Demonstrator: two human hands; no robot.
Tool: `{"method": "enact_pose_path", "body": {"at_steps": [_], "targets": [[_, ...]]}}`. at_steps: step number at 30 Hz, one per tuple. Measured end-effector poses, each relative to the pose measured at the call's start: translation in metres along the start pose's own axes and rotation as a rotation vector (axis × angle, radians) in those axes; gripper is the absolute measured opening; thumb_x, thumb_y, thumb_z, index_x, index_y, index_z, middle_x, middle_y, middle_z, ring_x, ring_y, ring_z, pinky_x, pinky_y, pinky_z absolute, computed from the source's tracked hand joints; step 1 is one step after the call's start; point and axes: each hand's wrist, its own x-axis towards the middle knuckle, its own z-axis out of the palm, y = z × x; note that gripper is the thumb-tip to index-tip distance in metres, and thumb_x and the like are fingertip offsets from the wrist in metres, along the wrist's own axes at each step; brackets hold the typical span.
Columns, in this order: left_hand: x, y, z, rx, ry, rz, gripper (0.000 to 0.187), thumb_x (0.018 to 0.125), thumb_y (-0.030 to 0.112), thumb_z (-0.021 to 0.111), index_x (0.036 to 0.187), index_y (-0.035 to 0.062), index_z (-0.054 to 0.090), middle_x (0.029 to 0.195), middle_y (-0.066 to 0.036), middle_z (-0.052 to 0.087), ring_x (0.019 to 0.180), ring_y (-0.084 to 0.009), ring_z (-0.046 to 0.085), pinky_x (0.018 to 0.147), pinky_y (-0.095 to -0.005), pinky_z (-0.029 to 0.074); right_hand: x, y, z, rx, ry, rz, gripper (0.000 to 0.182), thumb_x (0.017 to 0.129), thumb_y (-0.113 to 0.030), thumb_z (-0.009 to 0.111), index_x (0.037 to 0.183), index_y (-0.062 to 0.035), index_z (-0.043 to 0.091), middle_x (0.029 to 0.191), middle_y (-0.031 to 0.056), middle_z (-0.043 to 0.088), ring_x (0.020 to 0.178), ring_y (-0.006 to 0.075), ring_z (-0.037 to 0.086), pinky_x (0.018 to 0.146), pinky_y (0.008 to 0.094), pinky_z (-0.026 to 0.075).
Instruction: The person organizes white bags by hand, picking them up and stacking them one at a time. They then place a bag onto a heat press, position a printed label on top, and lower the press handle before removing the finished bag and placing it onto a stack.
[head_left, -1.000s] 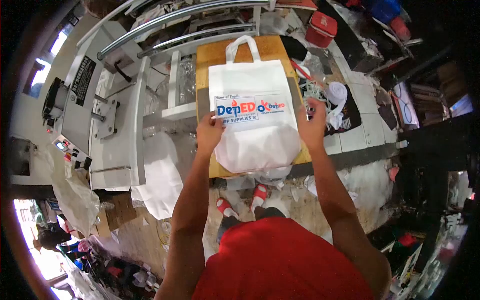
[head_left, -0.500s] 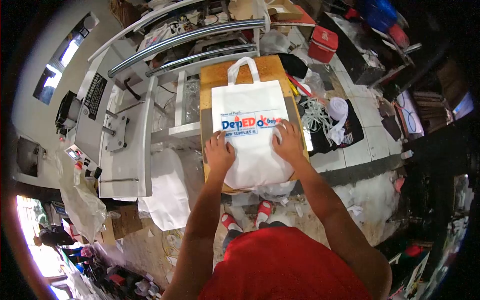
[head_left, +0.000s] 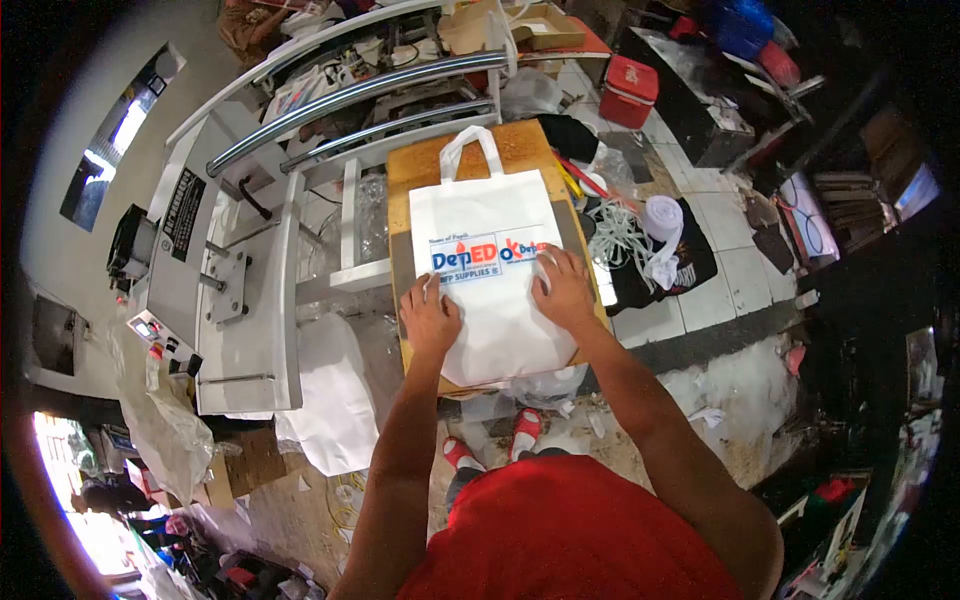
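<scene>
A white cloth tote bag [head_left: 505,335] lies flat on a wooden board [head_left: 408,168], its two handles [head_left: 470,150] pointing away from me. Blue and red lettering, including "DepED" and "OK", is printed across its middle. On the bag's left edge rests my left hand [head_left: 430,318], fingers spread below the print. My right hand [head_left: 563,290] lies on the right edge, its fingertips by the end of the lettering. Both hands press on the cloth from above without gripping it.
To the left stands a grey press-like machine [head_left: 245,340] with curved metal rails [head_left: 360,95]. White cloth [head_left: 335,390] hangs beside it. At right are a roll of white material [head_left: 662,215], pale strips [head_left: 618,232] and black fabric [head_left: 697,262]. A red cooler box [head_left: 629,90] sits farther back.
The whole view has shifted a little, so the bag and board appear slightly lower and farther left. Both hands stay at the bag's edges in nearly the same pose.
</scene>
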Motion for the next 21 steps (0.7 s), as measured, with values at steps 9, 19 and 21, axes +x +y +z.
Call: {"method": "enact_pose_path", "body": {"at_steps": [9, 19, 21], "targets": [[-0.001, -0.002, -0.001, -0.015, -0.008, -0.02, 0.046, 0.084, 0.017, 0.061, 0.129, 0.0108, 0.063, 0.136, -0.009, 0.054, 0.122, -0.0348, 0.048, 0.103, -0.0497, 0.039, -0.001, 0.001, 0.003, 0.015, -0.03, 0.005, 0.046, 0.086, -0.026, 0.063, 0.128, -0.007, 0.061, 0.144, 0.0115, 0.046, 0.132, 0.0353, 0.041, 0.108, 0.0524, 0.034], [0.004, -0.004, -0.007, -0.184, 0.117, 0.057, 0.041, 0.081, 0.012, 0.062, 0.122, 0.0054, 0.062, 0.127, -0.018, 0.056, 0.115, -0.037, 0.052, 0.1, -0.05, 0.039, 0.003, 0.003, -0.001, 0.113, 0.039, -0.039, 0.049, 0.085, -0.022, 0.066, 0.13, -0.0047, 0.058, 0.14, 0.0152, 0.05, 0.127, 0.0387, 0.045, 0.107, 0.0513, 0.037], [0.002, -0.007, -0.023, -0.191, 0.147, 0.065, 0.038, 0.08, 0.011, 0.063, 0.118, 0.0043, 0.061, 0.121, -0.018, 0.058, 0.111, -0.038, 0.053, 0.097, -0.0499, 0.04, 0.006, 0.006, -0.008, 0.145, 0.128, -0.061, 0.049, 0.084, -0.021, 0.067, 0.129, -0.0044, 0.058, 0.137, 0.017, 0.051, 0.125, 0.0396, 0.046, 0.106, 0.0515, 0.038]]}}
